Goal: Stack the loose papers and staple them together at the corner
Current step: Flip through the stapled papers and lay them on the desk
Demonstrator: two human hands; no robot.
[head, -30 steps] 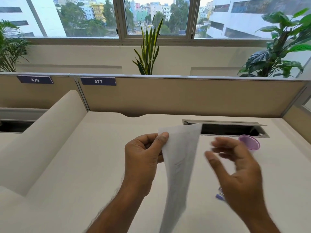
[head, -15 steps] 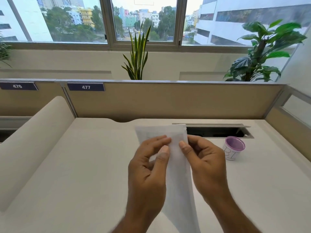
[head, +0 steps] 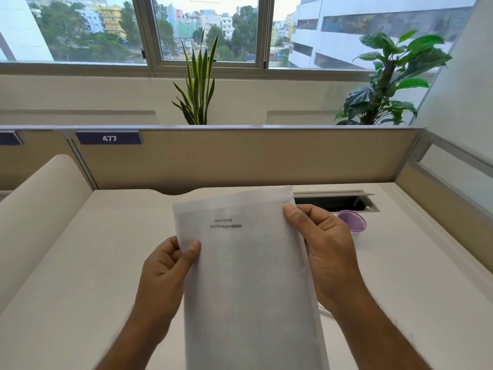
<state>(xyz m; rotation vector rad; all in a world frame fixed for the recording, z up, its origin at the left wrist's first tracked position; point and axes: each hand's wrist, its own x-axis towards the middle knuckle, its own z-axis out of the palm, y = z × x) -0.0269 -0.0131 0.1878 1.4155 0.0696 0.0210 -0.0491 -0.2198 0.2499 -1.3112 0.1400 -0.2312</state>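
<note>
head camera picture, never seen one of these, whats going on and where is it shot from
No machine here: a person wears a wide-angle camera on the head, looking forward and down at their own bare hands. Both hands hold a sheaf of white papers above a pale desk. The left hand has its grip on the left edge, the right hand near the top right corner, where something like a staple shows, too small to be sure. A small purple cup stands on the desk behind the right hand. Beyond are a partition labelled 477, plants and a window.
</note>
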